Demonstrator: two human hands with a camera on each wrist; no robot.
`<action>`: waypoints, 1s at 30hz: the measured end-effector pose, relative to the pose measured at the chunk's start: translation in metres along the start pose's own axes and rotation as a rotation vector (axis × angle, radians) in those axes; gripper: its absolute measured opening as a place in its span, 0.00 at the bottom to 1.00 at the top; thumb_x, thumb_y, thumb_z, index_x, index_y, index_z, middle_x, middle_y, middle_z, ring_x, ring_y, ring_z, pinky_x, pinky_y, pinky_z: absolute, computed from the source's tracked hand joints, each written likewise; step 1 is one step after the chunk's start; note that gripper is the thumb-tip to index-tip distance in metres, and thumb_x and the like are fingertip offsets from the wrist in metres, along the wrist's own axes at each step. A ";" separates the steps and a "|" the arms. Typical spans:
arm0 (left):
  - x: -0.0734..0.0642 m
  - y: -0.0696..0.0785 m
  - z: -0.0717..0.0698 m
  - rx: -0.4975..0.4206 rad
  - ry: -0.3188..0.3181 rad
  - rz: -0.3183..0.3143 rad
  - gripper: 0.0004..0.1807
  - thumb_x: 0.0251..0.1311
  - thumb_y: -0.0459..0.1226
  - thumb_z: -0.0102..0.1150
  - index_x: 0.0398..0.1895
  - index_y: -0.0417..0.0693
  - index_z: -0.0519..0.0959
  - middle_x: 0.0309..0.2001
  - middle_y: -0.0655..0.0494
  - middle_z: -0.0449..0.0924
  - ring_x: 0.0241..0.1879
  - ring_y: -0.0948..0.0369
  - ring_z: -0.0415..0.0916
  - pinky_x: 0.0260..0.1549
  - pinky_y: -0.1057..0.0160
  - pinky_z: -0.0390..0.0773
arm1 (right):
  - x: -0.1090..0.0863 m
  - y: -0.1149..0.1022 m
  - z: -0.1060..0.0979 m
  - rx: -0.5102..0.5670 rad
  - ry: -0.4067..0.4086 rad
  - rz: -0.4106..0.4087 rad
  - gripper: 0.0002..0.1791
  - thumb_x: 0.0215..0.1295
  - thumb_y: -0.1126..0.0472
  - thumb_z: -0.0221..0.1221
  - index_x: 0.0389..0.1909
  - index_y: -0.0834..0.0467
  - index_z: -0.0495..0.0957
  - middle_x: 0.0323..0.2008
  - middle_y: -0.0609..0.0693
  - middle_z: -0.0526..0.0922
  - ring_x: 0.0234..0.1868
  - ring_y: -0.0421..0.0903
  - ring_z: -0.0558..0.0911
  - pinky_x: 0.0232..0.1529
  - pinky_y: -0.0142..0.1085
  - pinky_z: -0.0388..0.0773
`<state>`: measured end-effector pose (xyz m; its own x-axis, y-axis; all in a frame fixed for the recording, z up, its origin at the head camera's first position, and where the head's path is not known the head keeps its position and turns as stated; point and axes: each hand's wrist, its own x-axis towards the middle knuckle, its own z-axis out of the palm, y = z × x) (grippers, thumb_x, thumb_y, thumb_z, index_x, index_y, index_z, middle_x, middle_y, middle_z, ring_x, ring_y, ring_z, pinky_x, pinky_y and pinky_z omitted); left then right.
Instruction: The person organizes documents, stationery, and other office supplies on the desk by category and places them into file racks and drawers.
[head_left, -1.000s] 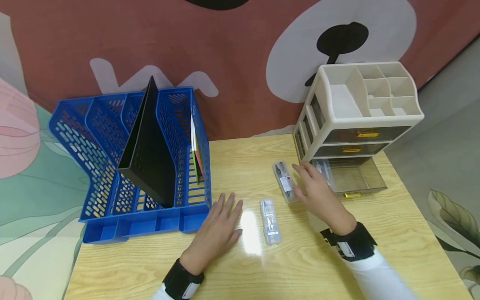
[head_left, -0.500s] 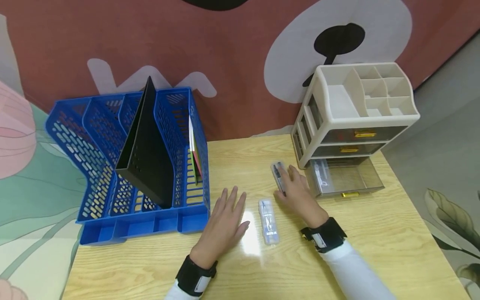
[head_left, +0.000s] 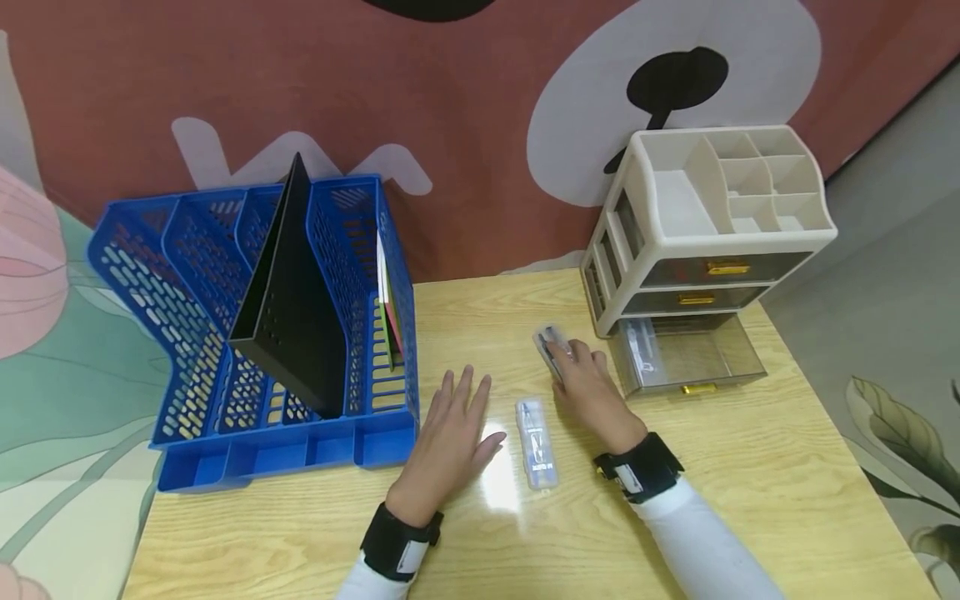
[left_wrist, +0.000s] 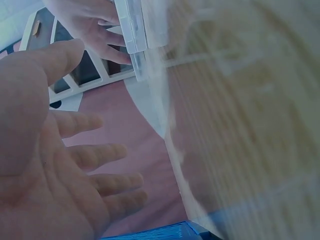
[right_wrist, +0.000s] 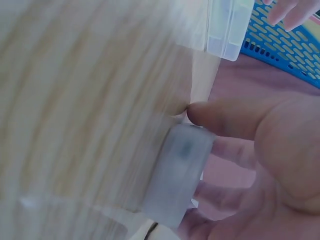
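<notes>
A clear plastic pen case (head_left: 551, 342) with dark pens inside lies slantwise on the table. My right hand (head_left: 596, 400) holds it, thumb at one side and bent fingers at the other; the right wrist view shows the case's pale end (right_wrist: 177, 175) between them. Part of the case is hidden under the fingers. A second clear case (head_left: 537, 442) with pale contents lies flat between my hands. My left hand (head_left: 450, 442), palm down with fingers spread and fairly straight, is beside the blue file rack (head_left: 285, 454) and holds nothing. Its palm (left_wrist: 50, 165) shows in the left wrist view.
A cream desktop organizer (head_left: 660, 225) stands at the back right. Its bottom drawer (head_left: 705, 354) is pulled out, with a clear packet (head_left: 645, 350) at its left. A black folder (head_left: 300, 325) leans in the rack, near colourful booklets (head_left: 388, 308).
My right hand has moved left and down from beside the drawer onto the dark-pen case, which has turned slightly. The left hand has shifted slightly right.
</notes>
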<state>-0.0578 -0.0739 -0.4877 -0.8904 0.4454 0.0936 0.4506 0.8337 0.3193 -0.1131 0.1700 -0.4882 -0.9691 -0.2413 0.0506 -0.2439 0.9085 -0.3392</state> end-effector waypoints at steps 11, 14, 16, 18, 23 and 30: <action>-0.001 -0.001 -0.004 -0.041 -0.002 -0.036 0.41 0.65 0.56 0.52 0.75 0.46 0.56 0.75 0.37 0.51 0.72 0.36 0.45 0.67 0.39 0.59 | -0.012 0.003 -0.005 0.092 0.028 -0.042 0.35 0.53 0.72 0.64 0.66 0.56 0.70 0.61 0.70 0.71 0.52 0.66 0.71 0.44 0.54 0.74; -0.001 -0.001 -0.005 -0.049 -0.003 -0.039 0.41 0.65 0.55 0.52 0.75 0.46 0.56 0.76 0.37 0.51 0.72 0.36 0.44 0.67 0.38 0.58 | -0.020 0.003 -0.014 0.111 0.059 -0.058 0.35 0.53 0.72 0.63 0.65 0.56 0.71 0.62 0.69 0.71 0.51 0.67 0.71 0.44 0.56 0.75; -0.001 -0.001 -0.005 -0.048 -0.003 -0.045 0.41 0.65 0.55 0.52 0.75 0.46 0.56 0.76 0.37 0.50 0.72 0.36 0.44 0.67 0.38 0.58 | -0.024 0.003 -0.022 0.123 0.085 -0.077 0.35 0.53 0.72 0.64 0.65 0.56 0.71 0.62 0.69 0.71 0.51 0.67 0.72 0.45 0.58 0.75; -0.001 -0.002 -0.005 -0.048 -0.001 -0.049 0.41 0.65 0.54 0.53 0.75 0.46 0.56 0.76 0.37 0.50 0.73 0.36 0.44 0.67 0.37 0.58 | -0.029 0.004 -0.029 0.141 0.105 -0.090 0.34 0.54 0.72 0.64 0.65 0.57 0.72 0.61 0.69 0.71 0.52 0.68 0.72 0.47 0.61 0.73; -0.001 -0.002 -0.004 -0.024 0.004 -0.049 0.41 0.65 0.56 0.52 0.76 0.47 0.55 0.75 0.37 0.51 0.72 0.36 0.44 0.68 0.38 0.58 | -0.044 0.006 -0.050 0.178 0.111 -0.061 0.33 0.56 0.72 0.62 0.65 0.57 0.71 0.63 0.69 0.70 0.56 0.68 0.72 0.50 0.66 0.70; -0.001 -0.003 -0.007 -0.018 0.032 -0.037 0.41 0.64 0.55 0.54 0.75 0.46 0.56 0.75 0.36 0.52 0.72 0.35 0.46 0.66 0.37 0.60 | -0.066 0.008 -0.073 0.145 0.153 -0.055 0.33 0.54 0.72 0.64 0.64 0.58 0.73 0.62 0.69 0.72 0.54 0.69 0.73 0.44 0.65 0.74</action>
<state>-0.0590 -0.0793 -0.4823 -0.9083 0.4033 0.1108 0.4160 0.8433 0.3404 -0.0537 0.2178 -0.4253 -0.9513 -0.2245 0.2112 -0.2997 0.8341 -0.4631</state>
